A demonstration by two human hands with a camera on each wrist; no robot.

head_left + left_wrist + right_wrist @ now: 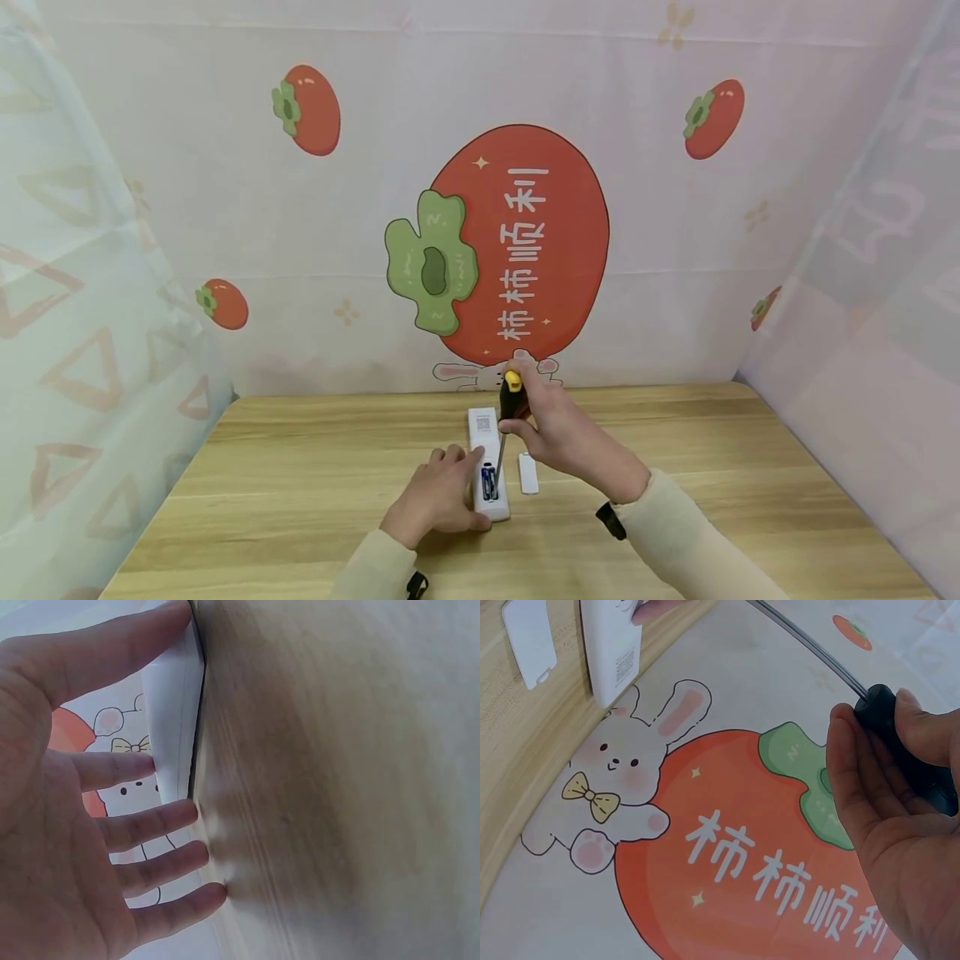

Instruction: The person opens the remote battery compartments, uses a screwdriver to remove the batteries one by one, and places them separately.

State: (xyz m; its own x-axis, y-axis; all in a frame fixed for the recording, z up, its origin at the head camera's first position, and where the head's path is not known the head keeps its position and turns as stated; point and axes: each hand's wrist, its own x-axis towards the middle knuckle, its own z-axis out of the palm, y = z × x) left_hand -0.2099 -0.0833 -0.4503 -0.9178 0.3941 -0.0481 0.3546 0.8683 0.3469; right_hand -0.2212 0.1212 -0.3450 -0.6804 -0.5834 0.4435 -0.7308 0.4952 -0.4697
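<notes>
Your left hand (435,500) lies on the bench (300,467) at the 9 o'clock side of the white remote (487,462), fingers straight and spread, with the thumb and fingertips resting against the remote's long edge; your left wrist view shows the same, the fingers (150,825) fanned out beside the remote's white side (176,727). Your right hand (551,429) is curled round the black handle of the screwdriver (512,400), whose yellow cap points toward 12 o'clock. The metal shaft slants down toward 6 o'clock, and its tip meets the open battery bay, where two blue batteries (489,483) sit side by side. The remote lies flat near the middle of the bench, lengthwise from 12 to 6 o'clock. Its white battery cover (528,473) lies flat on the bench at the remote's 3 o'clock side, near it but not touching. Behind the bench at 12 o'clock hangs a cloth backdrop (517,242) printed with a large red persimmon.
</notes>
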